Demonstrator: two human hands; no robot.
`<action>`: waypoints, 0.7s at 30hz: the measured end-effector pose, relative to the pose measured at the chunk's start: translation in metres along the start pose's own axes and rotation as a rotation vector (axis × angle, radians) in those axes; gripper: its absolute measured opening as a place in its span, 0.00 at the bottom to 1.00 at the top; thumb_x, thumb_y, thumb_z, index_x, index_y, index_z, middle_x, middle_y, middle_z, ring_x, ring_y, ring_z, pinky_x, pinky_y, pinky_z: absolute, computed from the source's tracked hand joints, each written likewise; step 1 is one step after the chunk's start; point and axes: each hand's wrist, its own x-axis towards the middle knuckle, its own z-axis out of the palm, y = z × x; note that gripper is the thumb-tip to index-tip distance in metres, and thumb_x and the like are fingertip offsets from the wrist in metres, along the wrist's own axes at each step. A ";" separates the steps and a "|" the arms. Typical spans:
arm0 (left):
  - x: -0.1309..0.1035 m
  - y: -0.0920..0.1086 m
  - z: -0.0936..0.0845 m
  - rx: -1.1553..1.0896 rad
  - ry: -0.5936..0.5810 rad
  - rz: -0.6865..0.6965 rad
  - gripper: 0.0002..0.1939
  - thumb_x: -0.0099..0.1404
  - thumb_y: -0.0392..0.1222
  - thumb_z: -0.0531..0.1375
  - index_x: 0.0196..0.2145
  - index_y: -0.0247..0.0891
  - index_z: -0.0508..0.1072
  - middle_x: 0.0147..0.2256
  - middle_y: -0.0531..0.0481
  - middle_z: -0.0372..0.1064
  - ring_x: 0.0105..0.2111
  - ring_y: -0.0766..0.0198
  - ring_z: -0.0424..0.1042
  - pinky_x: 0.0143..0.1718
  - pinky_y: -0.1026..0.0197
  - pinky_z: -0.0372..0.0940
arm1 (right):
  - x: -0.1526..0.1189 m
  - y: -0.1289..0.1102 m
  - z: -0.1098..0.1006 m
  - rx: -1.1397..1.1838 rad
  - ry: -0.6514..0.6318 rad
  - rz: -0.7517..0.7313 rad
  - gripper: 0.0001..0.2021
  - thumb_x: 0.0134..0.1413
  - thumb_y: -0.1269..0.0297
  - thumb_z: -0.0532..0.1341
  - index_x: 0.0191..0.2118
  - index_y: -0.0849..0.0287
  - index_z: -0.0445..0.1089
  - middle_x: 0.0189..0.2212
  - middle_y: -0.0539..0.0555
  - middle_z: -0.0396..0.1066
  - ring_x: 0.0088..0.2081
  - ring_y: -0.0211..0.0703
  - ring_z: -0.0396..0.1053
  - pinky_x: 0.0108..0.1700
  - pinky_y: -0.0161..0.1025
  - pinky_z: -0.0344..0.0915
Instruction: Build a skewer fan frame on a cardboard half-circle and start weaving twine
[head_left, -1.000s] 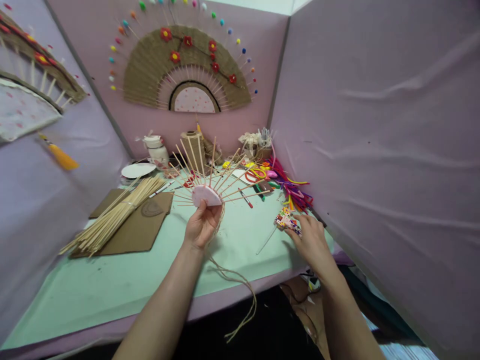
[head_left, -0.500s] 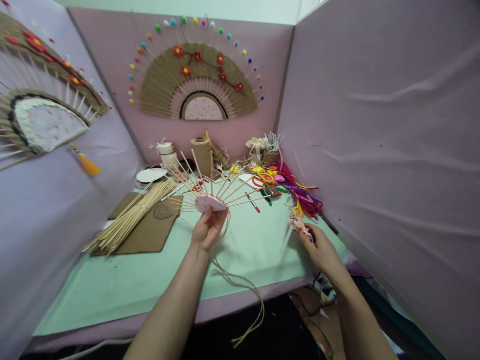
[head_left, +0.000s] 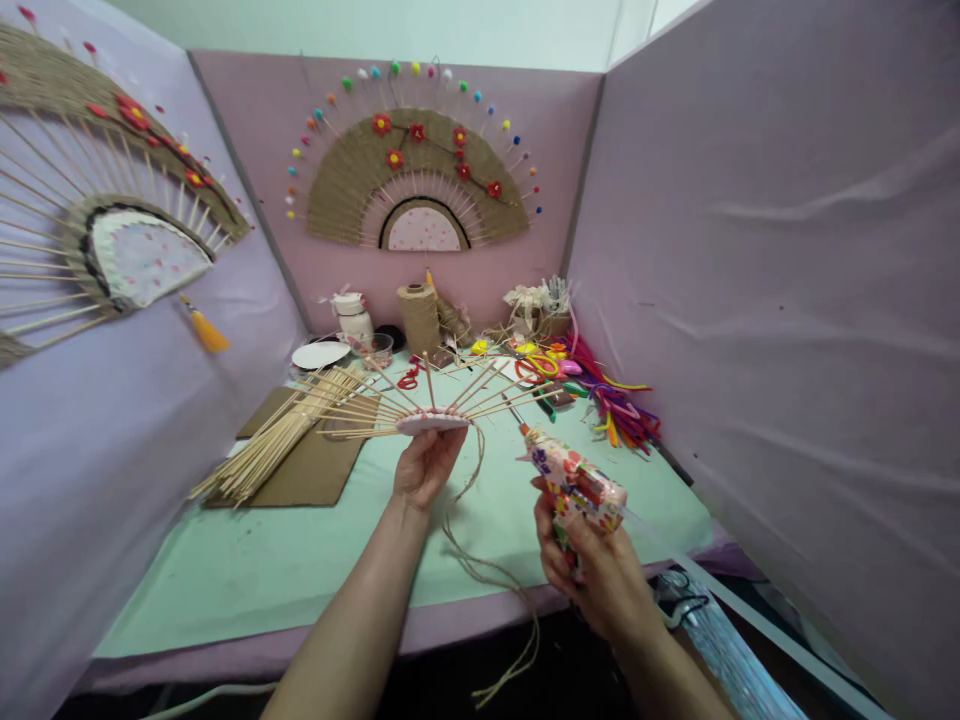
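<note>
My left hand (head_left: 429, 465) pinches the underside of a small fan frame (head_left: 433, 421), a pink-and-white half-round base with thin wooden sticks spreading out from it. From the base's right end a length of twine (head_left: 480, 570) hangs down past the table edge. In my right hand (head_left: 592, 565) is a flower-patterned hot glue gun (head_left: 574, 475), held by its handle. Its nozzle points up and left, to the right of the fan base and apart from it. A clear glue stick (head_left: 645, 525) sticks out of the gun's back end.
At left, a bundle of wooden sticks (head_left: 281, 440) lies on brown cardboard (head_left: 319, 480). Along the back stand a white bottle (head_left: 352, 318) and a twine spool (head_left: 418, 318). Pipe cleaners (head_left: 619, 405) lie at right. A finished fan (head_left: 420, 170) hangs on the back panel.
My right hand has lifted the glue gun from the table's right side and brought it left, nozzle toward the fan frame. The fan base has tilted flatter. The whole view has shifted slightly.
</note>
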 end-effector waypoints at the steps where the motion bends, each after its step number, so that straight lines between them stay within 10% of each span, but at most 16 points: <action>1: -0.001 0.000 0.000 0.001 0.002 0.001 0.17 0.63 0.23 0.51 0.42 0.34 0.74 0.41 0.44 0.78 0.49 0.61 0.75 0.64 0.50 0.56 | -0.001 0.003 0.004 -0.037 -0.022 -0.001 0.25 0.50 0.44 0.65 0.47 0.57 0.68 0.26 0.47 0.62 0.18 0.28 0.52 0.16 0.29 0.49; 21: -0.011 -0.010 -0.003 0.012 -0.133 -0.003 0.17 0.50 0.21 0.60 0.34 0.39 0.74 0.36 0.53 0.76 0.45 0.62 0.76 0.64 0.52 0.56 | 0.006 0.021 0.022 -0.313 -0.033 0.000 0.33 0.56 0.37 0.56 0.48 0.66 0.68 0.20 0.44 0.58 0.18 0.31 0.58 0.20 0.32 0.57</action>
